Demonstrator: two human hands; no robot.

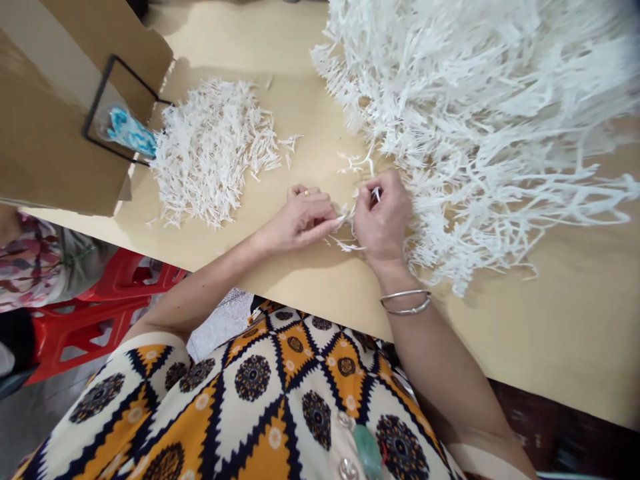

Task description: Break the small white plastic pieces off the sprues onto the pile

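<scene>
The left hand [311,220] pinches a white piece [342,219]; beside it, the right hand [385,220] grips white strands [376,193], partly hidden

Passage exists between the small white shredded pile [207,153] and the large white stringy heap [475,127]; brown cardboard box [45,147] blocks left.

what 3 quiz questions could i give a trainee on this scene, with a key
1. Short answer: what do the left hand and right hand both grip?
2. Multiple choice: where is the gold-coloured ring?
A) on the right hand
B) on the left hand
C) on the table
3. True or false: from the person's viewpoint, the large white pile lies to the right of the small white pile.

Key: 1. thin white strands; 2. B; 3. true.
</scene>
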